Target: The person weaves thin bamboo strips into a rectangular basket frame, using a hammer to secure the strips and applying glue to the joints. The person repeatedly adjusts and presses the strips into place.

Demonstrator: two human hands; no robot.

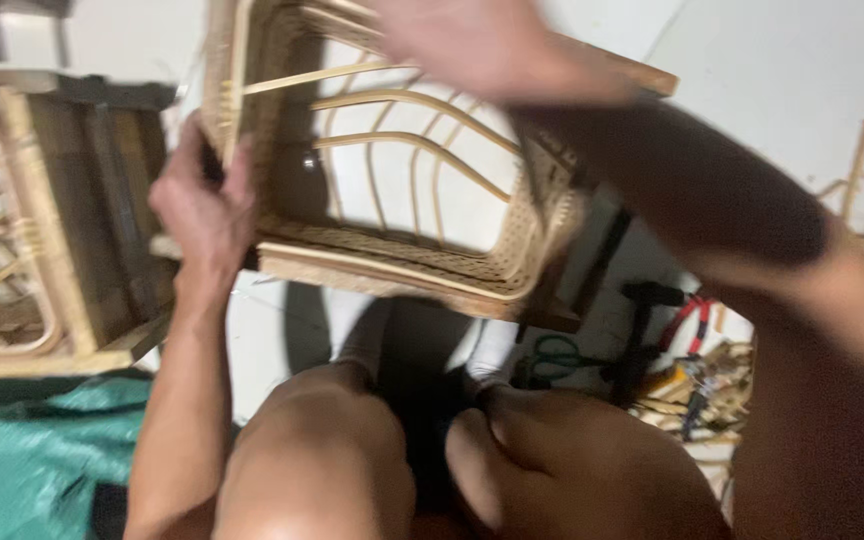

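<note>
A woven rattan chair frame [392, 262] with curved cane ribs lies tilted in front of my knees. My left hand [204, 195] grips its left edge, fingers wrapped around the woven rim. My right hand [487, 45] is blurred at the top of the frame, resting on or just over the frame's far edge; whether it holds anything is unclear. My right forearm crosses the frame's right side.
A second rattan and wood frame [42, 230] stands at the left. Green sheeting [22, 460] lies at the lower left. Scissors with green handles [555, 357], red-handled pliers [687, 325] and cane scraps [712, 390] lie on the white floor at the right.
</note>
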